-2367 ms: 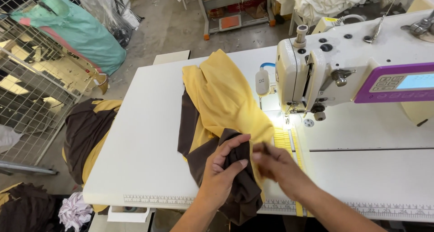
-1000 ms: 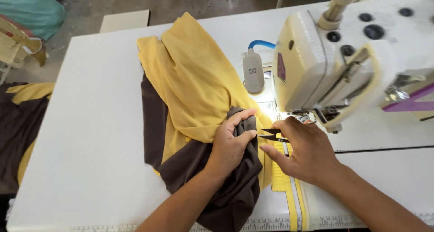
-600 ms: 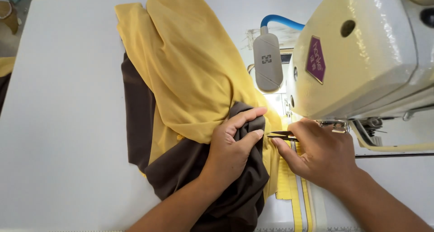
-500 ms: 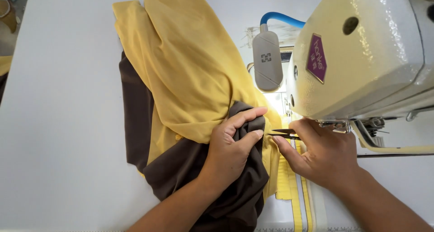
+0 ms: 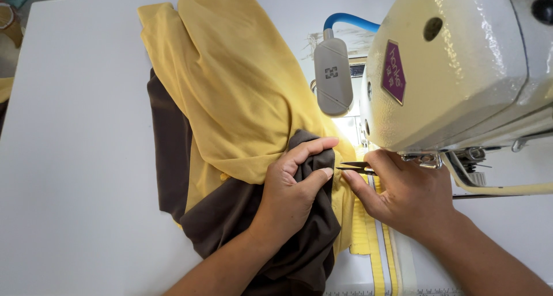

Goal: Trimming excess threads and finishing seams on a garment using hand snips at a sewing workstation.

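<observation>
Gripping brown fabric point(image 5: 288, 238) (sewing machine point(image 5: 461, 65) beside), left hand point(image 5: 291, 198).

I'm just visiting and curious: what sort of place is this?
Probably a garment sewing workshop: a cream industrial sewing machine stands on a white table, and hands work yellow and brown fabric with small snips.

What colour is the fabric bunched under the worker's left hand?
Dark brown fabric, gripped by the left hand beside a yellow piece; head view.

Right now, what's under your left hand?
Bunched brown fabric lies under the left hand, with yellow fabric over and beside it. The table beneath is covered.
</observation>
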